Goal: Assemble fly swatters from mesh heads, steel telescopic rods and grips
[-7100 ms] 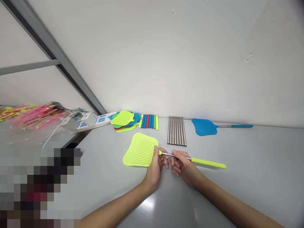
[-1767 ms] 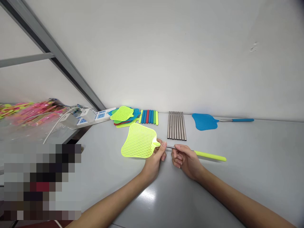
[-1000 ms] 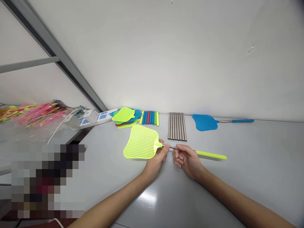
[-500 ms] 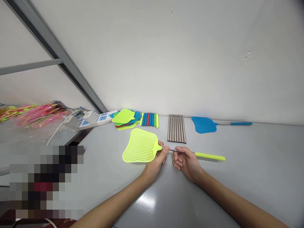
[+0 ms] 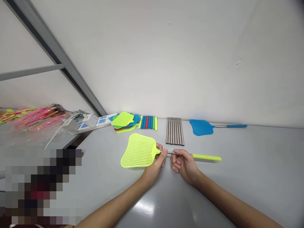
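Note:
Both my hands hold a yellow fly swatter [image 5: 140,151] level above the grey table. My left hand [image 5: 155,163] is closed on the metal rod close to the perforated head. Farther along the rod, beside the yellow grip, the fingers of my right hand [image 5: 184,163] pinch it. Part of the rod is hidden by my fingers. Beyond my hands lies a row of metal tubes [image 5: 175,131]. A blue fly swatter [image 5: 203,127] with a blue grip rests at the back right.
Several coloured grips [image 5: 148,122] lie side by side near the wall, next to a pile of swatter heads [image 5: 123,119]. A white power strip [image 5: 102,121] with plugs stands left of them. Plastic bags of colourful items [image 5: 35,118] sit at the far left, below a metal frame [image 5: 57,50].
The view has shifted slightly, so everything sits a little lower and farther left. My hands keep the same hold on the yellow swatter.

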`<state>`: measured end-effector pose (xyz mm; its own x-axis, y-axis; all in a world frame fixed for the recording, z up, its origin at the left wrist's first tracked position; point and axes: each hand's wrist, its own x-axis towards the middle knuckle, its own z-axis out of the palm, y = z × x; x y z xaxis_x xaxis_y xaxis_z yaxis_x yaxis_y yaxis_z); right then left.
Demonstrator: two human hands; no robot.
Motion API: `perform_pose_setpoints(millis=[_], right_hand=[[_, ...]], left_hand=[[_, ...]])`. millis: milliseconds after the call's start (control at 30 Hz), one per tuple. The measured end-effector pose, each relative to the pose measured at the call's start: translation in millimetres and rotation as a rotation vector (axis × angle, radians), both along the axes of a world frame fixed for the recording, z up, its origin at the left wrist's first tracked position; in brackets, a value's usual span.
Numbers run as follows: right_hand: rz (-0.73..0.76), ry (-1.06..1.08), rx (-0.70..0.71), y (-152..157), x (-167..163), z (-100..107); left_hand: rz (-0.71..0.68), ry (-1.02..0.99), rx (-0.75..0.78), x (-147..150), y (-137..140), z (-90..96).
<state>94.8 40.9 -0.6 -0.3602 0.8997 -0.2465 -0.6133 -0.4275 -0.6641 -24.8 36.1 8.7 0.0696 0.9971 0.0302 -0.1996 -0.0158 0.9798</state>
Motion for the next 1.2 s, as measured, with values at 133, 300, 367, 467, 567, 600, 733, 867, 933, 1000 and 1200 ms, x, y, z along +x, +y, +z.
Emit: perform_pose_setpoints(millis=[133,300,367,467,567,600,733,867,933,1000,1200], right_hand=[[-0.003,0.005,0.000,0.1,-0.2,0.1],[-0.005,0.007,0.007,-0.3,-0.4,0.9],[-0.003,0.009,0.012,-0.4,-0.4,0.7],[0.005,0.013,0.019,-0.3,-0.6,0.2],[0.015,0.013,0.031,-0.5,-0.6,0.4],[0.018,0.012,0.035,-0.7,-0.5,0.6],[0.032,0.004,0.049,-1.7,-0.3,1.2],[0.038,0.001,0.062,-2.1,0.2,0.5],[0.040,0.003,0.069,-2.0,0.6,0.3],[0.042,0.005,0.076,-2.1,0.9,0.3],[0.039,0.005,0.088,-3.1,1.5,1.6]], left_hand=[[0.018,0.010,0.000,0.3,-0.7,-0.8],[0.030,0.003,-0.020,0.4,-0.5,-1.3],[0.032,0.004,-0.021,0.4,-0.5,-1.8],[0.031,0.010,-0.015,0.4,-1.0,-2.6],[0.028,0.020,-0.010,0.2,-1.9,-3.0],[0.029,0.022,-0.009,0.2,-2.3,-2.8],[0.041,0.024,-0.013,-0.3,-4.0,-1.2],[0.043,0.017,-0.015,-0.5,-4.8,0.2],[0.039,0.011,-0.012,-0.3,-4.9,0.7],[0.037,0.007,-0.007,0.1,-4.9,1.2],[0.025,-0.001,0.006,0.9,-5.3,2.1]])
